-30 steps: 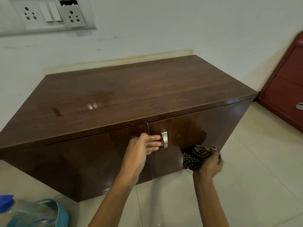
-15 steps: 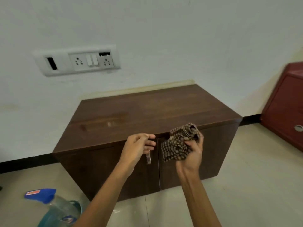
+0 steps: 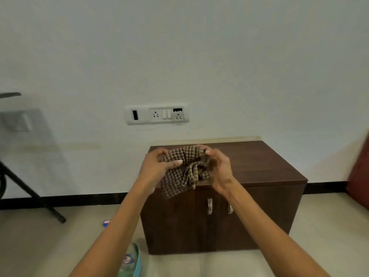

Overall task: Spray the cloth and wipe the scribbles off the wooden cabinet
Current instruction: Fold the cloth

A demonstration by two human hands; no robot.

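Observation:
A dark brown wooden cabinet [image 3: 255, 168] with two doors and metal handles stands on the floor against the white wall. In front of its top I hold a brown checked cloth [image 3: 183, 170] with both hands. My left hand [image 3: 157, 166] grips the cloth's left part, my right hand [image 3: 217, 168] its right part, and the cloth hangs crumpled between them. The spray bottle [image 3: 127, 258] with a blue cap [image 3: 106, 222] stands on the floor at the lower left, partly hidden by my left forearm. No scribbles show on the cabinet from here.
A white socket and switch plate [image 3: 157, 114] sits on the wall above the cabinet. A black stand leg [image 3: 30, 194] slants to the floor at the left. A dark red piece of furniture [image 3: 359, 176] is at the right edge. The floor is pale tile.
My left hand has let go of the door handle and taken hold of the cloth. Both hands rose with the cloth, and the view pulled back and up from the cabinet.

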